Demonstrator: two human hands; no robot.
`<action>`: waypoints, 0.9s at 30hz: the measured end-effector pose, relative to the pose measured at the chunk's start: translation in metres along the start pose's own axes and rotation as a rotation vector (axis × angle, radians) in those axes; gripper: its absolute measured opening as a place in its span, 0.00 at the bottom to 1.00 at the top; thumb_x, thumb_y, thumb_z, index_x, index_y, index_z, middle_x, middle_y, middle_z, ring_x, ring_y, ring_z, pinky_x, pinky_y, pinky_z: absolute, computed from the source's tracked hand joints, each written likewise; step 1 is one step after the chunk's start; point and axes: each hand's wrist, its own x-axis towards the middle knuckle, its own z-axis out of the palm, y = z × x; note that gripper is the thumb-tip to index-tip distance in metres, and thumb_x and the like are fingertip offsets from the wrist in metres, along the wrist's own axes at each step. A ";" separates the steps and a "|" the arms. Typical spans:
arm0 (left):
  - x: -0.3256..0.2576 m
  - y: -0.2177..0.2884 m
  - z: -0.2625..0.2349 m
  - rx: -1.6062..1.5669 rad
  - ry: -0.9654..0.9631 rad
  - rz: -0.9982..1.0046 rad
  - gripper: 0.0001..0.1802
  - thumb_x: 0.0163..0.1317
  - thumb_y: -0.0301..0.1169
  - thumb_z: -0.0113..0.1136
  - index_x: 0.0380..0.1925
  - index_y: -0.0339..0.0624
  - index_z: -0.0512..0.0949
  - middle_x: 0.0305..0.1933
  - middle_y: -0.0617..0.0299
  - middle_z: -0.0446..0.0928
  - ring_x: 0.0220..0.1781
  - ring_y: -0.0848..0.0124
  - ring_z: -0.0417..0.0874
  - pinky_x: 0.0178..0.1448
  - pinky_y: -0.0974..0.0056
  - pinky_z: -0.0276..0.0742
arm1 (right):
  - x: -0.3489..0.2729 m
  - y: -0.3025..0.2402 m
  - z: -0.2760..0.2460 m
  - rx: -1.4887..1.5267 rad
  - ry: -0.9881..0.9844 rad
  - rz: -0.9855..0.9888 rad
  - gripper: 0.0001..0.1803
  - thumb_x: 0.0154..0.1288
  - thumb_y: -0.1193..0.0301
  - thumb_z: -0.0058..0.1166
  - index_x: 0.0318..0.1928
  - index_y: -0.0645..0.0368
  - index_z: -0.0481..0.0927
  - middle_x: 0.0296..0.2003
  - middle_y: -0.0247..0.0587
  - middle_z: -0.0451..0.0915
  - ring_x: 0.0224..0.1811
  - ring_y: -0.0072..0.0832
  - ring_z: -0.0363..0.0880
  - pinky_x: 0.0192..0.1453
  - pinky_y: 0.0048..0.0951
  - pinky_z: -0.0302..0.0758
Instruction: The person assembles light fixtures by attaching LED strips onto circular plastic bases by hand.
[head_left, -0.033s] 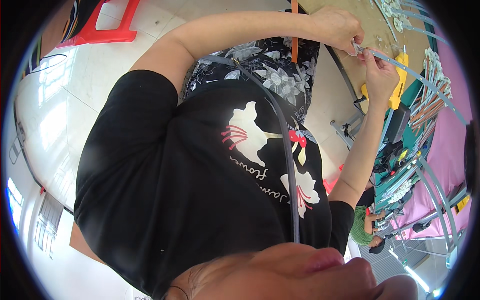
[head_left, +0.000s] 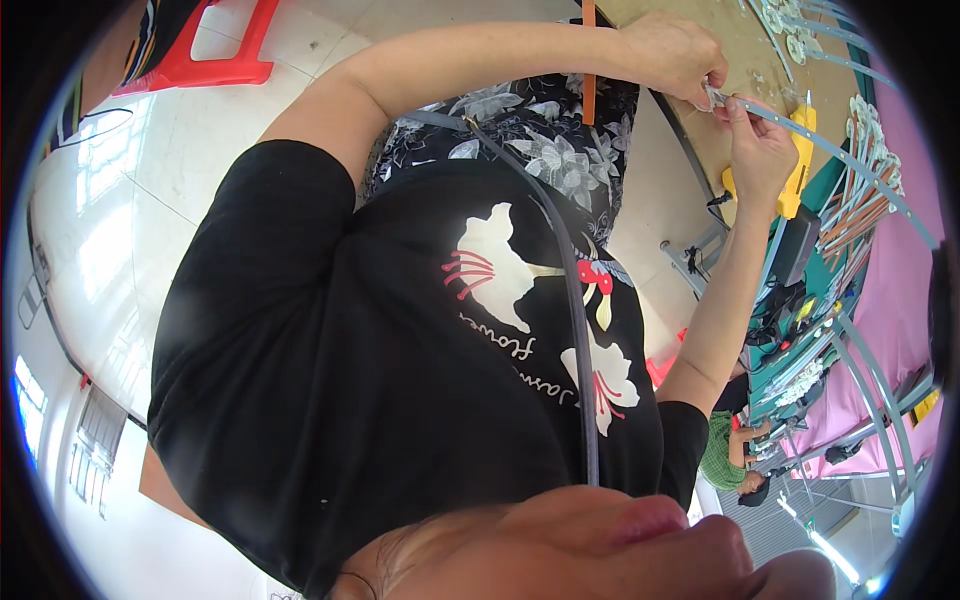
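Head view: near the yellow tool (head_left: 796, 190), I see left hand (head_left: 682, 58) and right hand (head_left: 766, 152), fingers gripping one pale strip (head_left: 845, 158).

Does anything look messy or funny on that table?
Nothing looks plainly broken. The pile of thin brown and white sticks near the yellow tool looks a bit messy, because its ends jut out unevenly. The pale strip in the fingers curves, but the wide lens may exaggerate that.

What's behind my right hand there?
Behind your right hand, part of a yellow glue gun shows: its tip, some of its body and a yellow piece past your wrist. The pale strip crosses it. Whatever your hand and wrist cover can't be seen.
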 end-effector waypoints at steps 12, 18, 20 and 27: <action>-0.001 0.004 -0.010 -0.147 0.018 -0.054 0.13 0.35 0.38 0.63 0.21 0.42 0.79 0.22 0.51 0.76 0.26 0.57 0.78 0.32 0.57 0.73 | 0.003 0.014 0.002 -0.117 0.039 -0.181 0.06 0.52 0.79 0.55 0.32 0.68 0.78 0.24 0.38 0.79 0.26 0.19 0.78 0.31 0.15 0.73; 0.002 0.002 -0.004 0.015 -0.082 -0.039 0.16 0.39 0.42 0.64 0.30 0.49 0.79 0.31 0.62 0.77 0.37 0.65 0.78 0.36 0.61 0.73 | 0.000 0.000 0.004 -0.162 -0.028 -0.110 0.06 0.55 0.82 0.52 0.34 0.71 0.75 0.28 0.41 0.78 0.28 0.23 0.77 0.36 0.20 0.74; 0.003 0.000 -0.004 0.017 -0.069 -0.036 0.16 0.39 0.42 0.64 0.29 0.49 0.79 0.31 0.63 0.77 0.37 0.66 0.78 0.36 0.61 0.73 | 0.000 0.003 0.004 -0.169 0.001 -0.146 0.06 0.55 0.81 0.52 0.34 0.71 0.75 0.27 0.40 0.78 0.28 0.23 0.77 0.36 0.20 0.74; 0.007 0.001 -0.008 -0.014 -0.094 -0.036 0.16 0.38 0.42 0.65 0.29 0.51 0.79 0.28 0.65 0.78 0.34 0.67 0.79 0.35 0.62 0.73 | 0.005 0.002 -0.002 -0.115 -0.004 -0.061 0.06 0.53 0.79 0.53 0.33 0.69 0.77 0.24 0.39 0.79 0.27 0.20 0.78 0.34 0.17 0.74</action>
